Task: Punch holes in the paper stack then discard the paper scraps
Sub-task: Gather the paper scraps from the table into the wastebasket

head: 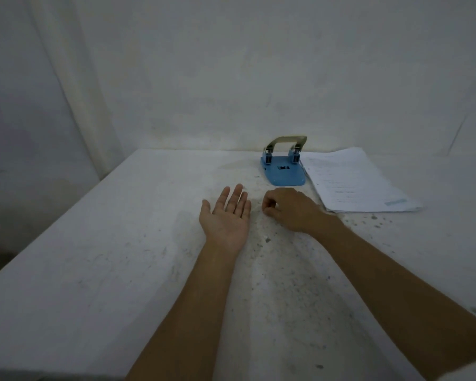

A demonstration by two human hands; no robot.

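Fingers [267, 206] of the right hand [289, 209] were curled in toward the thumb, knuckles up, as if pinching something tiny off the table [107, 270]; whether a scrap sat between them was too small to tell. Fingers [235, 198] of the left hand [226, 215] lay straight and close together, palm up and flat, just beside the right hand, like a small tray held ready.

Both bare forearms reached in from the near edge of the white, speckled table. Beyond the hands stood a blue hole punch [283, 171] with its metal lever raised. Touching its right side lay the paper stack [355, 182], flat and printed side up, with a row of small holes seeming to run along the edge nearest the punch.

Judging from this, the punching seemed done and the step in hand was gathering the paper scraps. The table between and just behind the hands was flecked with pale and dark specks; which were scraps and which were stains could not be told.

To do it well, the open palm would best stay level and close to the picking hand, so that each pinch had only a short way to travel. Slightly cupping the palm would likely keep the light bits from sliding or blowing off.
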